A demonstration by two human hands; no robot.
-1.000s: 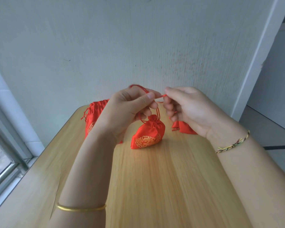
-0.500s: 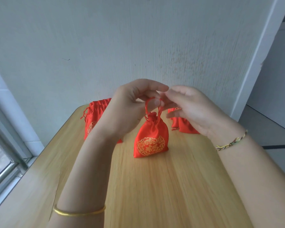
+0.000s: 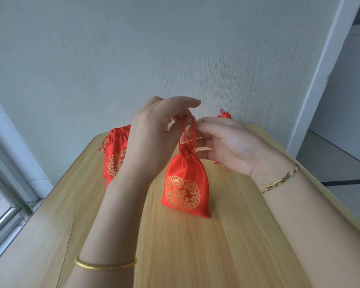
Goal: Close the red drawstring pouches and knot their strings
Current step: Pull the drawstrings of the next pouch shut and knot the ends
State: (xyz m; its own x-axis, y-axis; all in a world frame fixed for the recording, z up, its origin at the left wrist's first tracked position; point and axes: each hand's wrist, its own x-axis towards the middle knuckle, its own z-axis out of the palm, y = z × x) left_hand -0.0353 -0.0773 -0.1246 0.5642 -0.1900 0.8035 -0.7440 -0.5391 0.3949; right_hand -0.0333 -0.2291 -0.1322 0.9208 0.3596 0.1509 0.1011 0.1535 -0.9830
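Red drawstring pouch (image 3: 185, 183), desk (image 3: 227, 246) centre, neck cinched, strings (image 3: 190, 132) pinched by left hand (image 3: 154, 140) and right hand (image 3: 227, 146), knot seemingly unfinished; pouch pile (image 3: 115, 154) at 10 o'clock apparently unknotted; knotted pouch (image 3: 224, 114) at 1 o'clock.

On the table (image 3: 216, 256), near its middle: a pouch (image 3: 185, 183), upright, neck cinched, strings (image 3: 188, 132) rising to both hands. Left hand (image 3: 154, 138) above and left of the pouch, right hand (image 3: 229, 146) just right of the neck, fingertips meeting at the strings' top. Behind the left hand, toward the wall (image 3: 133, 48): a pile of pouches (image 3: 116, 154). Behind the right hand, at the far edge: another pouch (image 3: 224, 114), mostly hidden. Window (image 3: 0, 204) off the left edge.
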